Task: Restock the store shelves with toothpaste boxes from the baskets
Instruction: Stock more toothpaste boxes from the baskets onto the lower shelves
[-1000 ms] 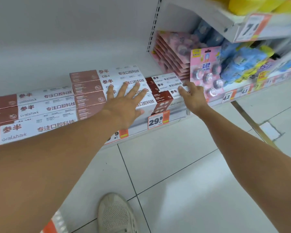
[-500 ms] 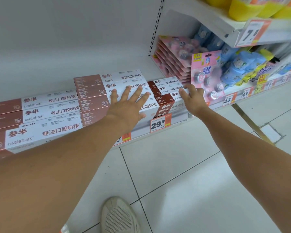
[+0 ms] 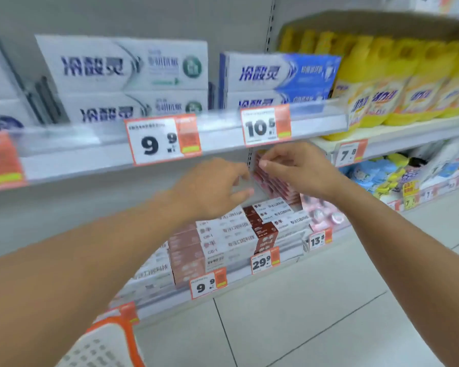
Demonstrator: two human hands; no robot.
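Note:
Brown-and-white toothpaste boxes (image 3: 223,239) lie stacked on the bottom shelf (image 3: 239,276). My left hand (image 3: 212,186) hovers above them with its fingers loosely curled and nothing in it. My right hand (image 3: 294,168) hangs beside it, just under the upper shelf's edge (image 3: 223,144), fingers loosely curled and empty. Neither hand touches a box. White and blue toothpaste boxes (image 3: 276,75) stand on the upper shelf. A white basket with an orange rim (image 3: 104,343) shows at the bottom left.
Yellow bottles (image 3: 398,83) fill the upper shelf to the right. Pink packs (image 3: 276,184) and blue packs (image 3: 368,173) sit on the lower shelf to the right. Price tags (image 3: 162,140) hang along the shelf edges. White floor tiles (image 3: 316,313) lie below.
Both hands have lifted off the stacked boxes and drawn together, fingers now curled. The view has tilted up, showing the upper shelf and the basket.

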